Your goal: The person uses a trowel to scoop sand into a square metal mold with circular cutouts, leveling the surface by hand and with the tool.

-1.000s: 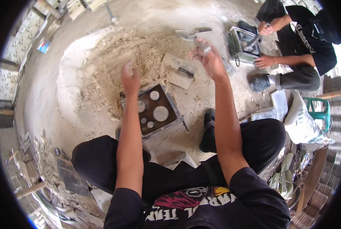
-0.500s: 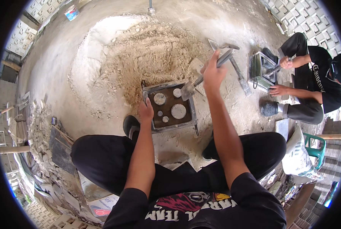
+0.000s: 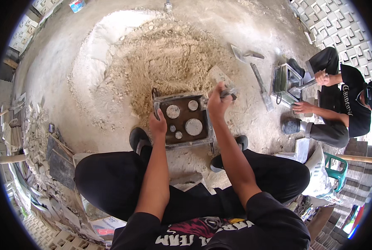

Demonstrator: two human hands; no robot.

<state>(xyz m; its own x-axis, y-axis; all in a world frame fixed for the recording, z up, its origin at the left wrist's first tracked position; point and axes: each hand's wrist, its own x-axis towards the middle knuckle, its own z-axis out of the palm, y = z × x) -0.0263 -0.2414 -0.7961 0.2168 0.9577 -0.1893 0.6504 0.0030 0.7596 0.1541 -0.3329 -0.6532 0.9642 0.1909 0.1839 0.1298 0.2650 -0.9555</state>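
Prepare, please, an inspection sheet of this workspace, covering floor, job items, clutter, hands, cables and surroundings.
Surface: pale, dusty floor with a sandy pile beyond the mould.
Job items: square mould frame holding brown material and five pale discs of differing sizes.
Clutter: trowel, flat bar and pale board right of the pile.
Left hand: at the frame's left edge; firmness of grip unclear.
Right hand: closed around a dark tool, mostly hidden.
Cables: nothing seen.
Surroundings: co-worker at right with a boxy metal frame; white sack, green chair; rubble at left.
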